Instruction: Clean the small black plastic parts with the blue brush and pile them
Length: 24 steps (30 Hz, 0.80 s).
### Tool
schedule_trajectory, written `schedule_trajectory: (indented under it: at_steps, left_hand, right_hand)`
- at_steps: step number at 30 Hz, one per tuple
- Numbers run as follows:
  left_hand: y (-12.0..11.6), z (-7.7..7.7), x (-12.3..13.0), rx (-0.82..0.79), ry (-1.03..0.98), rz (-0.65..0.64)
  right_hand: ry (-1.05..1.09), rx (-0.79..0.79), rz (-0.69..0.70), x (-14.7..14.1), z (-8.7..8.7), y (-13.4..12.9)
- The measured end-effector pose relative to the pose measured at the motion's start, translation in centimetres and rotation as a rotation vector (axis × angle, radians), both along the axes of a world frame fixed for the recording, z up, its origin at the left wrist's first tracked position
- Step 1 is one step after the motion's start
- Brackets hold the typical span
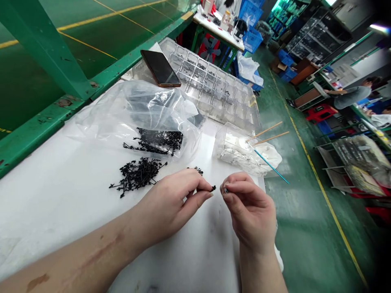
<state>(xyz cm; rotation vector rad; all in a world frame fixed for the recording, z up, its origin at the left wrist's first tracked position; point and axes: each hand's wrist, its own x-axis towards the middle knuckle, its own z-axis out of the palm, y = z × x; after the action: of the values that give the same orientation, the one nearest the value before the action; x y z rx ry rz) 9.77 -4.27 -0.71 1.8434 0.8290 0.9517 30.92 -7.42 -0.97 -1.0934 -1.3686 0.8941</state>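
Note:
My left hand pinches a small black plastic part, whose end sticks out past the fingertips. Facing it, my right hand is closed on a tiny silvery metal piece between thumb and forefinger. A narrow gap separates the two pieces. Left of my hands lies a loose pile of thin black plastic parts. More of them sit in the mouth of a clear plastic bag. Partly hidden behind my left hand is a little heap of small metal pieces.
A phone leans on a clear compartment tray with small parts. To the right, a clear box holds white material and thin sticks. A green metal frame borders the white table. A person is at the far right.

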Motion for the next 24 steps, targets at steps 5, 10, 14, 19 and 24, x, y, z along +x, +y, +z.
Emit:
schedule_trajectory:
  at_steps: [5,10,14,19,24]
  left_hand:
    - [-0.09,-0.04,0.10,0.006,0.030,-0.025]
    - [-0.18,-0.06,0.23,0.014,0.020,-0.019]
    - [-0.31,-0.09,0.21,0.026,0.008,-0.025]
    - [-0.30,-0.33,0.05,0.054,0.011,-0.025]
    - [-0.28,-0.66,0.19,0.139,0.034,-0.007]
  right_hand:
    - [-0.063,0.007,0.013,-0.10,0.19,-0.10]
    - [-0.130,0.012,0.029,-0.09,0.20,-0.07]
    - [-0.158,0.005,0.049,0.06,0.12,-0.15]
    - [-0.109,-0.045,0.079,-0.08,0.51,-0.02]
    - [-0.127,-0.118,0.119,-0.08,0.55,0.13]
